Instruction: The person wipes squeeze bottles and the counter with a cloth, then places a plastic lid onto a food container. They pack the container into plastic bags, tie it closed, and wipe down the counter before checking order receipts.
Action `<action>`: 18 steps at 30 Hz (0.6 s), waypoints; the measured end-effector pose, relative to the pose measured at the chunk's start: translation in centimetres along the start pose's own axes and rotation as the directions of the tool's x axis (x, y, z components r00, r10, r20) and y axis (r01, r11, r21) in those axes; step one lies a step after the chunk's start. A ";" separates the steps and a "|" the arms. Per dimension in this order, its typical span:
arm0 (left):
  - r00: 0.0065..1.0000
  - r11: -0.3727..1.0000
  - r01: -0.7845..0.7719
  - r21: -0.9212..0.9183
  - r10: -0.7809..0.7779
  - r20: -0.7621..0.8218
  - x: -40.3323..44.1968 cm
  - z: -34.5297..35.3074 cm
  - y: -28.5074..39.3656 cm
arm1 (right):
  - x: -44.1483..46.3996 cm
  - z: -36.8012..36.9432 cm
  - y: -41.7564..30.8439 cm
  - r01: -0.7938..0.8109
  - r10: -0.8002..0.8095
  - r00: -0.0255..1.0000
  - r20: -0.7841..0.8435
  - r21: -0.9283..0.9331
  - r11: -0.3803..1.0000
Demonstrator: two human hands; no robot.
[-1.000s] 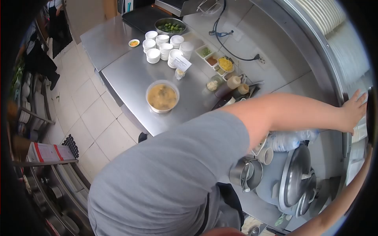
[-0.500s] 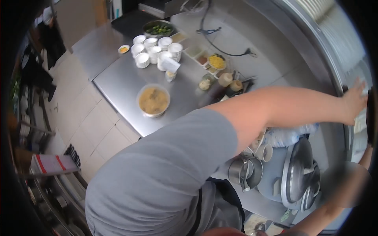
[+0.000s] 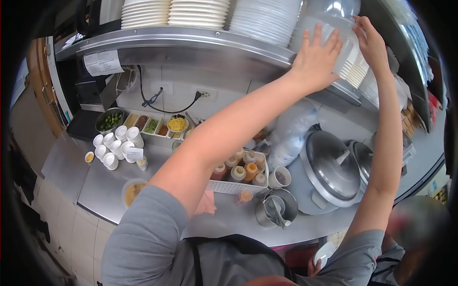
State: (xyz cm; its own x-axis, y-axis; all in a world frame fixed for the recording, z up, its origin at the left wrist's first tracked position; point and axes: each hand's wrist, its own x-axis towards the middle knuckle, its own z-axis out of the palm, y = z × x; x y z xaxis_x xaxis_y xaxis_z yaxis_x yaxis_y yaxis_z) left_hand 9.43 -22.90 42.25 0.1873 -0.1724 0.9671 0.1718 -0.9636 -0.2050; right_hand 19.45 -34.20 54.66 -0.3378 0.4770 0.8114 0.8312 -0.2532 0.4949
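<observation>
On the shelf at the upper right stands a stack of clear plastic containers point(image 3: 329, 19). My left hand point(image 3: 315, 59) reaches up to its front, fingers spread and palm toward the plastic. From the right, my right hand point(image 3: 371, 43) has its bent fingertips at the edge of the clear plastic, seemingly pinching it. The exact contact of both hands is hard to see. Just below and between the hands is a stack of cream-coloured containers point(image 3: 355, 69). More clear plastic lids or trays point(image 3: 265, 21) are stacked left of my left hand.
The metal shelf edge point(image 3: 181, 40) runs above the counter. Below are a white basket of sauce bottles point(image 3: 234, 187), a metal pot with ladles point(image 3: 267, 217), and a large lidded cooker point(image 3: 331, 162). White cups point(image 3: 112, 148) stand left. Another person point(image 3: 420, 229) is close at lower right.
My view has swung right and up toward the shelf. Both hands now show at the clear plastic stack; before, my left arm stretched right and my right hand was mostly hidden.
</observation>
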 end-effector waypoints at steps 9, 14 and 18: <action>1.000 1.000 -0.009 0.008 0.009 0.001 0.0 0.0 0.0 | -0.3 -1.4 4.9 -0.071 0.136 0.989 -0.055 0.633 0.771; 1.000 1.000 -0.016 0.008 0.016 -0.010 -0.1 0.1 0.0 | -0.7 -4.0 4.6 -0.013 0.169 0.969 -0.182 0.641 0.768; 0.999 1.000 -0.022 -0.005 0.022 -0.029 -0.1 -0.1 0.1 | -0.8 -7.4 3.4 -0.032 0.283 0.896 -0.342 0.586 0.810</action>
State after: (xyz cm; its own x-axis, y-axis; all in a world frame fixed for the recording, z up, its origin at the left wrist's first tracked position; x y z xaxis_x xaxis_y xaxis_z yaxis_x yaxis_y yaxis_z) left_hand 9.35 -23.02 42.11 0.1634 -0.1992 0.9663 0.1626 -0.9606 -0.2255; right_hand 19.29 -41.65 57.99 -0.2186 0.0679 0.9734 0.9426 0.2728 0.1926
